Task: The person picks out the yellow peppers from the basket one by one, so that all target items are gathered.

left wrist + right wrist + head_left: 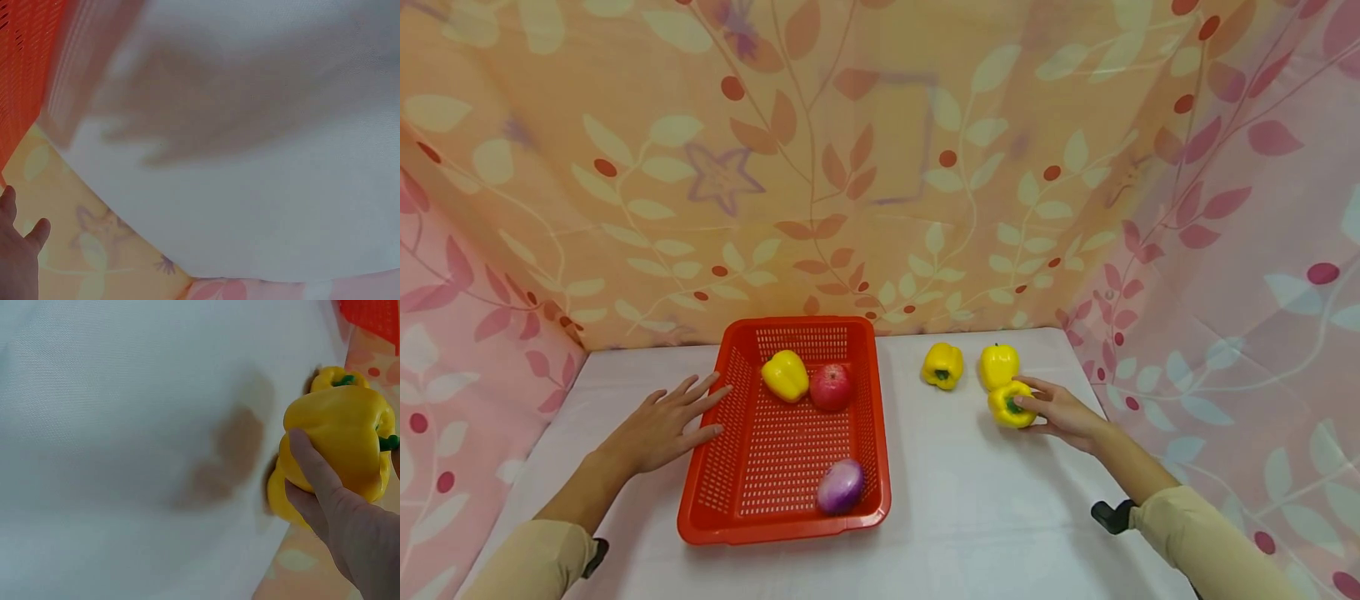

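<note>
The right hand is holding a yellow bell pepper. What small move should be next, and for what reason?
Probably the right hand should carry its yellow bell pepper leftward, toward the red plastic basket: the pepper is already gripped, a second yellow pepper lies in that basket, and the basket's middle has bare floor.

A person in loose, pale khaki sleeves works with a bare left grip [666, 423] and a bare right grip [1065, 414]. The left sleeve [529, 563] and the right sleeve [1210, 543], matching and softly creased, stop well short of the fingers. A small black fitting [596, 557] juts from the left cuff; a chunkier black mount [1111, 517], blunt-ended, protrudes at the right.
</note>
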### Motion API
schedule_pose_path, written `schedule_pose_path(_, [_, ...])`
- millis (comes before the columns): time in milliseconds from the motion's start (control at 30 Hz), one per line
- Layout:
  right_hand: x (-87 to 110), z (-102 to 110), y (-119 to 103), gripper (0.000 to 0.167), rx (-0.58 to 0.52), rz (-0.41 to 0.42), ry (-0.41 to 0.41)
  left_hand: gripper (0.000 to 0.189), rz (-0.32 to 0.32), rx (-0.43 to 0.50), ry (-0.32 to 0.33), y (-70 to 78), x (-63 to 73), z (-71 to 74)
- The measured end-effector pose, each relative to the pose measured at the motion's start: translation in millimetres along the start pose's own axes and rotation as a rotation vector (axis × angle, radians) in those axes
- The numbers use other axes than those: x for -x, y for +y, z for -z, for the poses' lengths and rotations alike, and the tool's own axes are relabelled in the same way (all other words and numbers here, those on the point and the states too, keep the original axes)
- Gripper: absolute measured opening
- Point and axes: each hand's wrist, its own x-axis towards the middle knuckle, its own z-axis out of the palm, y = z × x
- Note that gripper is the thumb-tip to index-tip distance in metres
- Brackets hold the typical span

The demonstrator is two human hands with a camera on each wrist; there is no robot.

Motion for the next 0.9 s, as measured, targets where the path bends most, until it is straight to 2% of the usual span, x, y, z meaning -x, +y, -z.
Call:
schedule_pose_path(500, [-19.8, 4, 24, 0.068, -0.117, -0.054, 0.028, 0.071, 0.008, 0.0, 0.001, -0.2, 0.5, -1.1])
schedule_pose_path(900, [-18.6, 9, 19, 0.072, -0.028, -0.087, 0.043, 0.071, 0.001, 0.002, 0.002, 0.5, 0.4, -0.3])
